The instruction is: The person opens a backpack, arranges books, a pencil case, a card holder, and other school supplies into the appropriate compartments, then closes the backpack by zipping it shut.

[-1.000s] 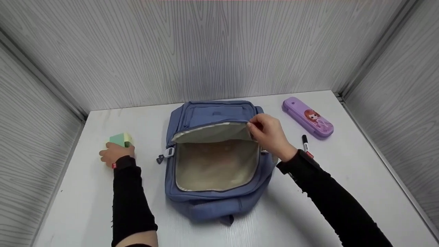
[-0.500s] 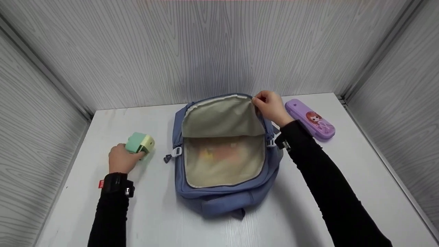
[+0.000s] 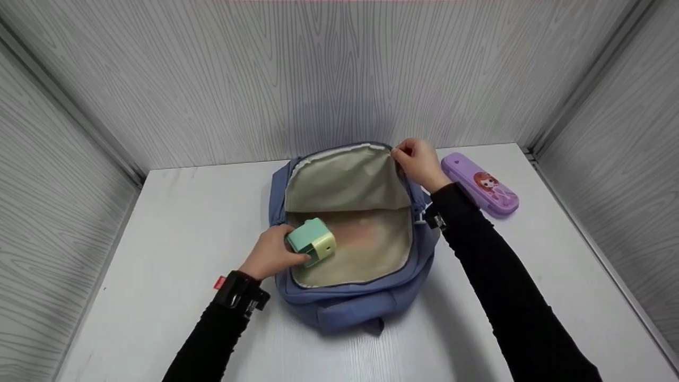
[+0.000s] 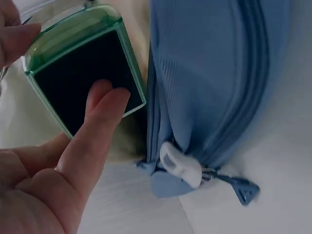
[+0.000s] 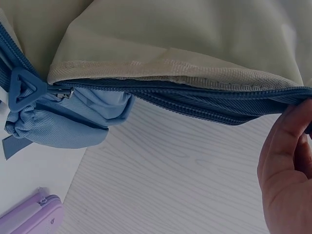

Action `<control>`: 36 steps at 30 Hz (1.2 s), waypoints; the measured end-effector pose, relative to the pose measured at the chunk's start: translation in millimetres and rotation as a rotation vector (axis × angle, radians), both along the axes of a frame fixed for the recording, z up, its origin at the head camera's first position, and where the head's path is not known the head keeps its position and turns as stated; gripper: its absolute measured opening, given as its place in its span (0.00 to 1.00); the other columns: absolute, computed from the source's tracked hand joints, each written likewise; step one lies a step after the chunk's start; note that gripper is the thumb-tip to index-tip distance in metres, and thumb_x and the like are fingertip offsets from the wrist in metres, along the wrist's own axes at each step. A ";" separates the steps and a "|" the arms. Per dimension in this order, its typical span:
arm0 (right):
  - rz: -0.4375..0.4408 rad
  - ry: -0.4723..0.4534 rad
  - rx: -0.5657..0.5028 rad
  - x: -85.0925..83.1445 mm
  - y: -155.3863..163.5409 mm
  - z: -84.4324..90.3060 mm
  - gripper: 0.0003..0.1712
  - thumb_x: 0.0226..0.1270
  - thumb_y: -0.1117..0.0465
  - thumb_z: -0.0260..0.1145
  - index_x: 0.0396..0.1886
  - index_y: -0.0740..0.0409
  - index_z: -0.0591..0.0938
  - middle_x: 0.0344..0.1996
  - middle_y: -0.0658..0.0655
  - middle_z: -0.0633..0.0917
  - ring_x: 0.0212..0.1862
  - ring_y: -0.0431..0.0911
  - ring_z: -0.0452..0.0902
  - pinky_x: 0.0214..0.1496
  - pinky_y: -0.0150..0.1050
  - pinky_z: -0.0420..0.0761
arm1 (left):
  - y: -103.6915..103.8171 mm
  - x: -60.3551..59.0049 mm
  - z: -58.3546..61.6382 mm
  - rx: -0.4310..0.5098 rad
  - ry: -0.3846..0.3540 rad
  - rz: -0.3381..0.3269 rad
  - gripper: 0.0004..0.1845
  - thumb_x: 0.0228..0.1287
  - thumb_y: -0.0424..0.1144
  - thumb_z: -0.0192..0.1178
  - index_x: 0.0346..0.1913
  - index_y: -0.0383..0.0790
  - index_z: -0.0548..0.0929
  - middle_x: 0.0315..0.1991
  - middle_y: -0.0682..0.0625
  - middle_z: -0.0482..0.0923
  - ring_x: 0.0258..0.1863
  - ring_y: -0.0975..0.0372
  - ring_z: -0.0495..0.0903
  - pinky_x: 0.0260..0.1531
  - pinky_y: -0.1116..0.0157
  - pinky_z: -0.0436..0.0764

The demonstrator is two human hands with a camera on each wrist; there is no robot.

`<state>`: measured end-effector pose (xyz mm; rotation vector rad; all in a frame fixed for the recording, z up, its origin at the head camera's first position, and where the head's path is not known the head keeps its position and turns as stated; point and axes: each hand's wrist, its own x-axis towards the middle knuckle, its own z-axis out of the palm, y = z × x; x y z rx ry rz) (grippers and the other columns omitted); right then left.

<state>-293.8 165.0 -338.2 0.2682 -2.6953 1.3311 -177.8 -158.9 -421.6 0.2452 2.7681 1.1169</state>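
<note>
Head view, left grip (image 3: 270,252) holding box (image 3: 310,237) (holed face (image 3: 323,244) rightward), right grip (image 3: 423,165) pinching flap (image 3: 347,183)

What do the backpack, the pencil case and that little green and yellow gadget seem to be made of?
Blue backpack: matte woven fabric, probably synthetic; ribbed weave and soft folds show.
Purple pencil case: perhaps a moulded foam or plastic shell, smooth; its rounded edges look stiff.
Green and yellow gadget: likely hard, glossy plastic; its green border looks translucent up close.
</note>
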 end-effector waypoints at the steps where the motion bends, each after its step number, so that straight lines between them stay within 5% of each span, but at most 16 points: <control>1: -0.004 0.002 0.006 0.1 0.0 -0.4 0.12 0.73 0.63 0.57 0.36 0.68 0.81 0.24 0.48 0.76 0.22 0.31 0.68 0.29 0.25 0.70 | 6.5 -5.0 -2.5 -0.009 0.002 0.000 0.32 0.50 0.43 0.74 0.55 0.28 0.77 0.49 0.36 0.80 0.48 0.48 0.79 0.50 0.50 0.79; 7: -0.013 -0.005 -0.001 2.1 1.6 -2.0 0.12 0.74 0.63 0.57 0.37 0.69 0.81 0.25 0.51 0.78 0.23 0.31 0.69 0.30 0.24 0.72 | 26.2 -22.8 -13.0 -0.078 0.029 -0.009 0.37 0.50 0.44 0.76 0.58 0.24 0.75 0.53 0.32 0.77 0.52 0.46 0.76 0.56 0.49 0.77; 12: -0.026 -0.019 -0.019 4.4 5.1 -1.7 0.12 0.75 0.62 0.57 0.39 0.69 0.81 0.27 0.52 0.78 0.25 0.31 0.71 0.30 0.24 0.73 | 22.6 -22.6 1.4 0.006 0.017 -0.036 0.40 0.57 0.40 0.73 0.67 0.21 0.68 0.61 0.28 0.74 0.50 0.46 0.84 0.52 0.53 0.83; 14: -0.028 -0.017 -0.023 5.4 6.3 -1.2 0.13 0.75 0.62 0.57 0.39 0.69 0.81 0.26 0.51 0.78 0.25 0.32 0.71 0.30 0.24 0.73 | 18.9 -22.7 14.2 0.025 0.087 -0.011 0.33 0.61 0.38 0.69 0.64 0.23 0.72 0.57 0.30 0.78 0.44 0.48 0.86 0.46 0.54 0.85; 17: -0.020 -0.004 -0.024 6.6 7.9 -1.0 0.13 0.74 0.63 0.57 0.38 0.69 0.82 0.25 0.50 0.77 0.23 0.32 0.70 0.29 0.25 0.72 | 14.9 -25.8 36.5 0.044 0.298 0.082 0.20 0.65 0.35 0.64 0.56 0.27 0.80 0.49 0.33 0.83 0.41 0.48 0.86 0.43 0.53 0.85; 19: -0.016 0.005 -0.019 7.5 8.8 -1.1 0.13 0.74 0.63 0.57 0.39 0.69 0.82 0.25 0.50 0.77 0.23 0.32 0.70 0.29 0.25 0.72 | 13.7 -30.4 49.9 0.050 0.416 0.135 0.18 0.68 0.35 0.62 0.56 0.28 0.80 0.47 0.34 0.82 0.40 0.47 0.84 0.44 0.52 0.84; 21: -0.016 0.014 -0.008 8.9 10.0 -1.3 0.12 0.74 0.63 0.57 0.39 0.69 0.82 0.25 0.50 0.78 0.23 0.32 0.69 0.29 0.25 0.71 | 15.2 -36.1 60.8 0.062 0.458 0.149 0.20 0.70 0.36 0.59 0.60 0.28 0.78 0.51 0.34 0.80 0.41 0.46 0.84 0.46 0.51 0.83; 28: -0.021 0.061 0.025 14.7 13.8 -2.4 0.11 0.71 0.63 0.60 0.36 0.69 0.83 0.23 0.49 0.79 0.21 0.29 0.69 0.28 0.24 0.70 | 29.2 -55.6 70.6 0.050 0.378 0.010 0.20 0.77 0.37 0.49 0.63 0.27 0.76 0.60 0.32 0.77 0.54 0.43 0.80 0.60 0.49 0.76; 36: 0.022 0.081 0.043 23.8 17.6 -2.7 0.11 0.71 0.63 0.61 0.34 0.68 0.83 0.23 0.52 0.79 0.22 0.29 0.68 0.28 0.24 0.69 | 30.7 -57.2 68.0 0.174 0.403 0.030 0.10 0.70 0.35 0.59 0.46 0.30 0.85 0.38 0.37 0.85 0.33 0.50 0.80 0.38 0.60 0.75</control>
